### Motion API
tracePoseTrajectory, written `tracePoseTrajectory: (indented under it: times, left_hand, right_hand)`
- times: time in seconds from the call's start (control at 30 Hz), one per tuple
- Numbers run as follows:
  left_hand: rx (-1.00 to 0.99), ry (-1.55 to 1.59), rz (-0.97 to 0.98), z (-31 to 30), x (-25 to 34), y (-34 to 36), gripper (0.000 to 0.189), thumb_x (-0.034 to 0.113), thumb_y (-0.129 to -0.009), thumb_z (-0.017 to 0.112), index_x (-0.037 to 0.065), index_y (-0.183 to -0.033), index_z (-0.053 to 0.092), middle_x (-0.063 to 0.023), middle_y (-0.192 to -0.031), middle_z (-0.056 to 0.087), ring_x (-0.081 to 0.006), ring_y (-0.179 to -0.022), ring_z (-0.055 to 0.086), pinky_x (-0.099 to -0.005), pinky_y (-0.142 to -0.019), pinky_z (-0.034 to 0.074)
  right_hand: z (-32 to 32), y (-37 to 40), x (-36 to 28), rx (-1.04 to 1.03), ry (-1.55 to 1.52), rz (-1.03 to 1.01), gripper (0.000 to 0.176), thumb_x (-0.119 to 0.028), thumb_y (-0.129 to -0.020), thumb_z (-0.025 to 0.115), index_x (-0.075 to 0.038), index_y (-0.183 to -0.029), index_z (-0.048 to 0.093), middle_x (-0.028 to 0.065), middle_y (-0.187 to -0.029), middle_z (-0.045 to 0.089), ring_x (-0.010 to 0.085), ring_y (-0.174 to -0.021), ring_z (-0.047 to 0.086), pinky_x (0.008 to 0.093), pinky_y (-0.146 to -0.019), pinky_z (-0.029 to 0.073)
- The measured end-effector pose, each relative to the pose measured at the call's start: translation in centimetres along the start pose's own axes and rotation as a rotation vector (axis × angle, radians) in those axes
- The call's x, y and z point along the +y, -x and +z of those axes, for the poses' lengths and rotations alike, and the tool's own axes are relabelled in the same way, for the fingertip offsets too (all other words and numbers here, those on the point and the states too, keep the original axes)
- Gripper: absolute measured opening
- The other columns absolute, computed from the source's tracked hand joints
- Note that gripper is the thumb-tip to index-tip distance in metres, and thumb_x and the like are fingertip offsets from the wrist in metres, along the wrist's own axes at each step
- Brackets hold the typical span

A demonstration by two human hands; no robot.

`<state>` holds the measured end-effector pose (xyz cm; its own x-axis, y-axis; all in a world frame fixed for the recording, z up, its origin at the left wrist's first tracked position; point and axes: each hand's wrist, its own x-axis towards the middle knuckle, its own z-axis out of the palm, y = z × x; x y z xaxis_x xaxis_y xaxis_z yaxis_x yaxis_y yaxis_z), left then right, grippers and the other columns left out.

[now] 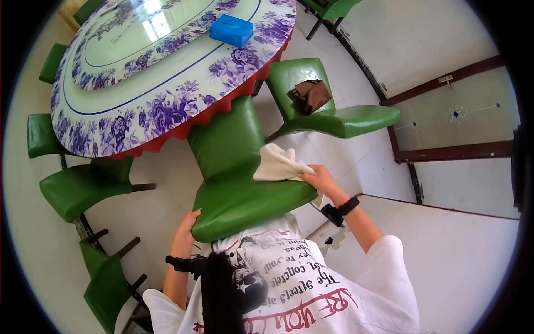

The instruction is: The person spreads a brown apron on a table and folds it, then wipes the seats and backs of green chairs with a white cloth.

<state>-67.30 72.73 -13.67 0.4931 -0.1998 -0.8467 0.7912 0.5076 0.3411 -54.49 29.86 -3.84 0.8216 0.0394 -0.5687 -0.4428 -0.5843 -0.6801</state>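
A green padded chair [248, 203] stands right in front of me, its near panel close to my white shirt. My left hand [191, 224] is closed round the near left edge of this chair, the thumb on top. At the opposite edge, my right hand [321, 181] grips the corner of a cream cloth [278, 164]. The cloth lies crumpled over the right side of the green panel. Some fingers of both hands are hidden behind the chair's edge.
A round table [119, 128] with a purple flower pattern and red skirt stands ahead, bearing a blue box [231, 30]. Another green chair [356, 121] at the right holds a brown cloth [312, 95]. More green chairs [78, 192] line the left. A framed glass door panel [445, 136] is far right.
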Motion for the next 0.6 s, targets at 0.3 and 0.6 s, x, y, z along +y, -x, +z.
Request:
tracePoseTrajectory:
  times: [0.3, 0.6]
  left_hand:
    - [0.094, -0.166, -0.058, 7.8, 0.6, -0.1, 0.044, 0.024, -0.098, 0.040, 0.004, -0.137, 0.033, -0.0137, -0.126, 0.051, -0.0228, -0.107, 0.055, -0.0341, -0.089, 0.048]
    - [-0.089, -0.888, -0.069, 2.3, 0.8, -2.7, 0.083, 0.053, -0.093, 0.038, -0.005, -0.143, 0.008, -0.0265, -0.145, 0.028, -0.0316, -0.133, 0.032, -0.0363, -0.105, 0.031]
  right_hand:
    - [-3.4, -6.4, -2.3, 0.103, 0.245, 0.009, 0.031, -0.026, -0.075, 0.068, -0.003, -0.096, 0.069, 0.0165, -0.078, 0.068, 0.0249, -0.072, 0.066, 0.0343, -0.068, 0.049]
    - [0.8, -2.2, -8.3, 0.373, 0.864, -0.453, 0.021, -0.015, -0.073, 0.066, -0.009, -0.092, 0.069, 0.0121, -0.077, 0.065, 0.0321, -0.074, 0.061, 0.0421, -0.062, 0.046]
